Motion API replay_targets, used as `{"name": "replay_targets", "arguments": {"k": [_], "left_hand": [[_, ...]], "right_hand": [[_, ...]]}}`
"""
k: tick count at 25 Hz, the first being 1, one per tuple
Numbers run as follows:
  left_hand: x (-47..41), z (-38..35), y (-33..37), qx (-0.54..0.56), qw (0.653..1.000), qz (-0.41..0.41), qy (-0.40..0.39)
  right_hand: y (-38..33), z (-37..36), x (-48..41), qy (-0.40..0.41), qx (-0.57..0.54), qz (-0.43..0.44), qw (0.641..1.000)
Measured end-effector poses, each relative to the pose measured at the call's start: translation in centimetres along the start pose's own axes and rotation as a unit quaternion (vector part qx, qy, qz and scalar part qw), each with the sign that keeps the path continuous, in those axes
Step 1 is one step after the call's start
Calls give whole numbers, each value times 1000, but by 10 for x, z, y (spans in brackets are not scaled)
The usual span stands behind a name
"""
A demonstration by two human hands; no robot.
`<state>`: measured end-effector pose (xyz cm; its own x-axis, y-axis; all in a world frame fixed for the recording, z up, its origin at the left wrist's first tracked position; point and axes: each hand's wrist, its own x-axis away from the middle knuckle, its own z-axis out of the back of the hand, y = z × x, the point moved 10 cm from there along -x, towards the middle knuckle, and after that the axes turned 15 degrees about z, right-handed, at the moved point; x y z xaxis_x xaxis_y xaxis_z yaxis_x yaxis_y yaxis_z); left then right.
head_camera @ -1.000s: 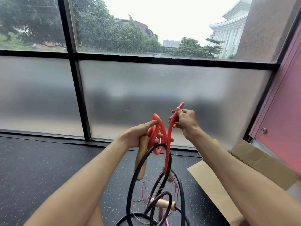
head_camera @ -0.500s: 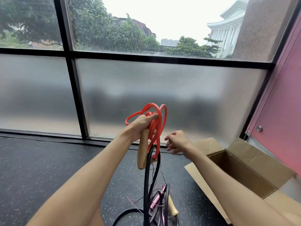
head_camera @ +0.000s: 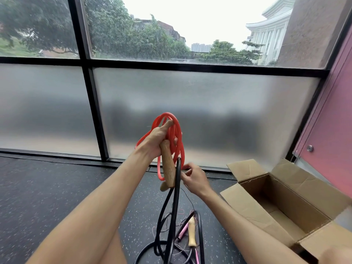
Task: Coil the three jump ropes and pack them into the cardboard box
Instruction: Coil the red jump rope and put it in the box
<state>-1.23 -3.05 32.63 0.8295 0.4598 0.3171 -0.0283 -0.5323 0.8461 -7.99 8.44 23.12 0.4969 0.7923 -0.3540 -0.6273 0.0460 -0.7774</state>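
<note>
My left hand [head_camera: 158, 139] grips a wooden handle [head_camera: 168, 165] together with several loops of the red jump rope [head_camera: 176, 134], held up at chest height. My right hand [head_camera: 194, 179] is just below and to the right, its fingers pinching something at the lower end of the red coil beside the handle. A black jump rope [head_camera: 174, 206] rises from the floor in front of the handle; its other wooden handle [head_camera: 191, 234] lies on the floor. A thin pink rope [head_camera: 181, 231] lies tangled there too. The open cardboard box [head_camera: 247, 204] stands at the right, with nothing visible inside it.
A frosted glass wall with black frames [head_camera: 95, 115] runs across the back. A pink door [head_camera: 331, 141] stands at the right behind the box. The floor is dark speckled rubber [head_camera: 47, 187]. My bare knee shows at the bottom left.
My right hand dropped from pulling the red rope high beside the left hand to the bottom of the coil. More red loops now hang from my left hand. The view has turned towards the box.
</note>
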Motion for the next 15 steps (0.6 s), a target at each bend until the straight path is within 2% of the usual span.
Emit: {"name": "replay_targets", "arguments": {"k": [4, 7, 12, 15], "left_hand": [[3, 9, 7, 4, 999, -6, 35], [6, 32, 18, -8, 996, -31, 88], [8, 55, 5, -62, 989, 24, 130], [8, 61, -1, -66, 985, 44, 153]], "right_hand": [[-22, 10, 1, 52, 88, 115, 988], [-23, 17, 1, 55, 95, 135, 985], [-22, 25, -4, -70, 173, 129, 974], [-29, 28, -1, -112, 218, 131, 961]]}}
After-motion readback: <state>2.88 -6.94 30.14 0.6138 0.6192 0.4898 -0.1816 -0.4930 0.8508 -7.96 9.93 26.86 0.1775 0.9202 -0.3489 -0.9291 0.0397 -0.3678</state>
